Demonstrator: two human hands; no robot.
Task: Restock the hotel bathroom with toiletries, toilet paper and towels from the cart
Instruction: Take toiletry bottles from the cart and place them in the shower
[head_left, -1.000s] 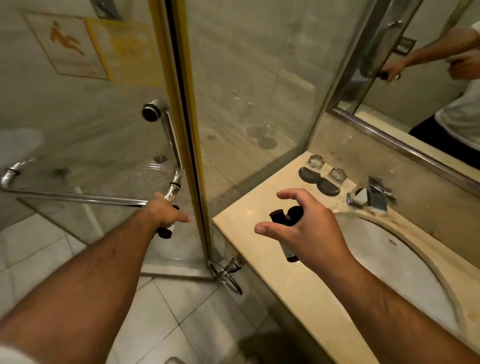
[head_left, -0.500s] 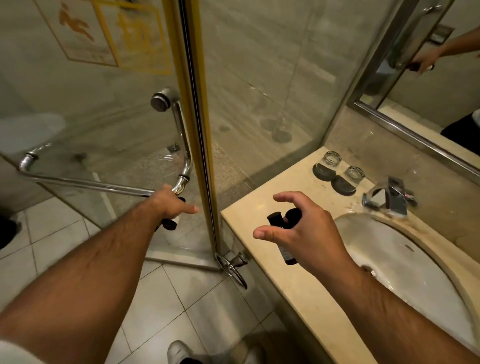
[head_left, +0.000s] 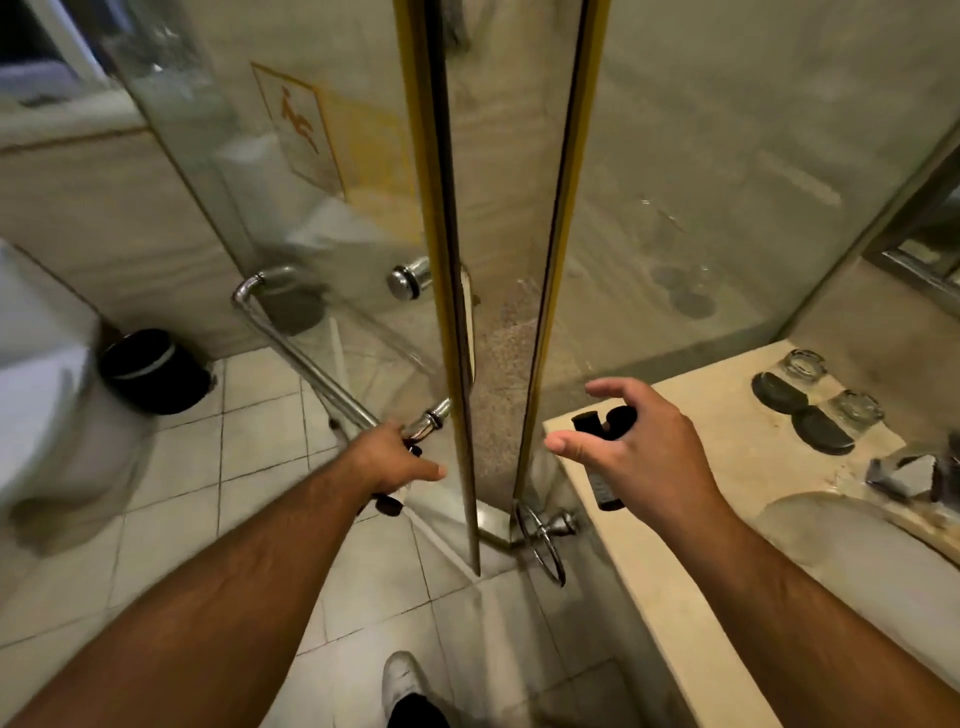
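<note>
Just starting: left hand (head_left: 395, 460) gripping shower door handle (head_left: 318, 372), right hand (head_left: 639, 457) holding little bottles (head_left: 621, 415) (none set down yet).

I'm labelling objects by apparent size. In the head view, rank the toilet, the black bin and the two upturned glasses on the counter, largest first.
1. toilet, largest, though cut off at the frame edge.
2. black bin.
3. far upturned glass and near upturned glass: alike in size, so unranked.
</note>
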